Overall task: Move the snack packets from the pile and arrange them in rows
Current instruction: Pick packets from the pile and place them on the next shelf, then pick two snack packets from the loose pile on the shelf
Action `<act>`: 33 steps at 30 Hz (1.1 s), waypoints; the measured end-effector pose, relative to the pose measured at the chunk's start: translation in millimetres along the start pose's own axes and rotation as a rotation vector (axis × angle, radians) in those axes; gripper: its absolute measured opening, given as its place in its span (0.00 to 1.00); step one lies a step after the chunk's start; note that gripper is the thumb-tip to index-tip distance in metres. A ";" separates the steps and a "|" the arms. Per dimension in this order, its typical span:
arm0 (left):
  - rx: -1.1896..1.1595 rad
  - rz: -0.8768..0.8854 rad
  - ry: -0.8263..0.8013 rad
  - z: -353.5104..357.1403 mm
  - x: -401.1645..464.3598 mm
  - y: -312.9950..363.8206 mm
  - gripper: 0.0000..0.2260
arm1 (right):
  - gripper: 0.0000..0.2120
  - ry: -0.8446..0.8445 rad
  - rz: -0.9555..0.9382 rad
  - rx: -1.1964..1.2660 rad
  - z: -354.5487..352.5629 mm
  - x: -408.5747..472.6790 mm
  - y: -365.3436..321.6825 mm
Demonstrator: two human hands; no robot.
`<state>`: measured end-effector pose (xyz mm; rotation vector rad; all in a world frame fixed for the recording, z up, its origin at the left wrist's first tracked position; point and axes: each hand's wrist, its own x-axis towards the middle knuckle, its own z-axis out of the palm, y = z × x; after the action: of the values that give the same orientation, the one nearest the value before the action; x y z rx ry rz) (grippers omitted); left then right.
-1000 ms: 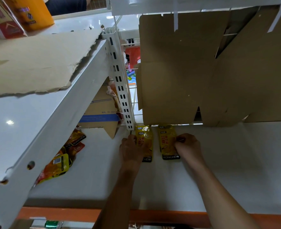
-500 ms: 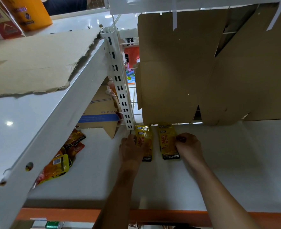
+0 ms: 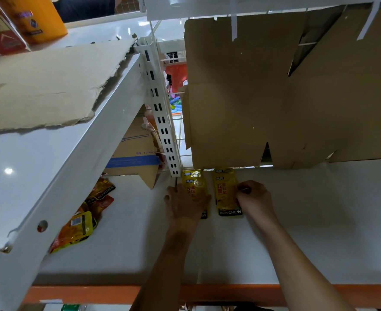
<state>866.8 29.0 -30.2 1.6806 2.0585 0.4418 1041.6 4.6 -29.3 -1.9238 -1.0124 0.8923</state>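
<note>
Your left hand (image 3: pixel 186 204) presses flat on one yellow pouch (image 3: pixel 195 187) at the back of the white shelf (image 3: pixel 319 221); your right hand (image 3: pixel 255 198) pinches its neighbour's (image 3: pixel 226 191) edge. They look light, floppy and slick (grip the sealed edges). The pile (image 3: pixel 84 218) waits left.

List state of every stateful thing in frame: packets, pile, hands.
Left packet: flat on shelf, at back, under left hand.
Right packet: flat, beside it, apart.
Pile: loose heap, unsorted.
Left hand: resting on left packet.
Right hand: pinching right packet's edge.
</note>
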 end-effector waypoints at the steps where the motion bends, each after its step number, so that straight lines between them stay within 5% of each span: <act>1: 0.016 0.000 -0.001 0.5 -0.1 1.0 0.38 | 0.08 -0.001 0.001 -0.005 -0.1 -0.6 -0.1; 15: 0.077 0.039 0.000 -1.3 -2.9 2.4 0.36 | 0.09 -0.005 -0.032 -0.106 -2.1 -9.3 -4.8; 21: 0.110 0.119 0.088 -11.7 -8.4 -4.7 0.30 | 0.10 0.068 -0.277 -0.437 -0.8 -21.7 -8.0; 25: 0.153 0.196 0.185 -16.4 -27.5 -12.7 0.35 | 0.11 -0.106 -0.384 -0.703 -6.5 -39.1 -24.1; 27: 0.217 0.146 0.094 -22.8 -40.0 -15.0 0.42 | 0.16 -0.204 -0.424 -0.793 -7.9 -47.8 -29.7; 33: 0.300 -0.006 0.031 -42.7 -83.8 -29.1 0.31 | 0.26 -0.370 -0.605 -1.031 -9.3 -74.7 -45.2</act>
<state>833.6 -57.6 2.8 1.8433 2.2410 0.1629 1001.7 -45.8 30.5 -1.9907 -2.4592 0.3632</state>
